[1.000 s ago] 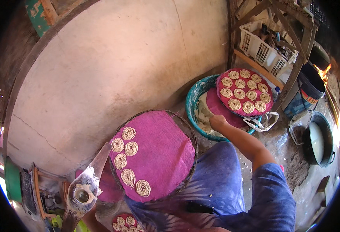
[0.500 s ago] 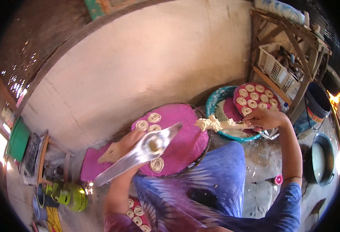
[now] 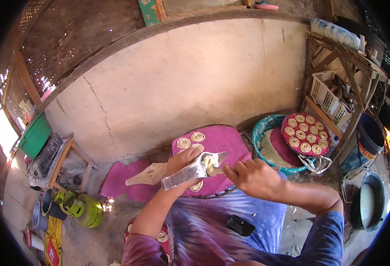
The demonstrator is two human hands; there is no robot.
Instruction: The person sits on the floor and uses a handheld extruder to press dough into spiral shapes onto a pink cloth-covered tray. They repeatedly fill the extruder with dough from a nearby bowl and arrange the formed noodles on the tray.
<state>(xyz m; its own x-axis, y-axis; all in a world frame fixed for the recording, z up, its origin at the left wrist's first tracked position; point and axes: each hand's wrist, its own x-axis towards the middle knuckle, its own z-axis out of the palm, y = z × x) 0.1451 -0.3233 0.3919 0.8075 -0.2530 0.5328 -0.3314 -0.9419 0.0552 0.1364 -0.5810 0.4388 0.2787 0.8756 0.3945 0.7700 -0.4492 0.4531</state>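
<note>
My left hand (image 3: pixel 185 159) is wrapped round a hand-held dough press, above a round tray. The press has a pale wooden handle (image 3: pixel 145 174) and a shiny metal body (image 3: pixel 178 179). Soft cream dough (image 3: pixel 210 162) fills the metal opening and rises above it. My right hand (image 3: pixel 260 181) is closed on a thin stick, its tip at the dough; the fingers hide most of it. On the tray's magenta cloth (image 3: pixel 226 141) below lie several coiled dough nests (image 3: pixel 183 142), some partly hidden by my left hand and the press.
At right stands a teal basin (image 3: pixel 258 133) of pale dough, a round magenta tray of dough coils (image 3: pixel 309 138) on its rim. Beyond are a wooden rack (image 3: pixel 332 57), a dark bucket (image 3: pixel 367 133) and a tub (image 3: pixel 368 199). A green gas cylinder (image 3: pixel 88 212) stands left. A black phone (image 3: pixel 241 225) lies on my lap.
My right hand has moved left from beside the basin to the press, bringing the dough-loaded stick. Dough now sits in the press opening. The press is turned to a flatter angle; the view has shifted.
</note>
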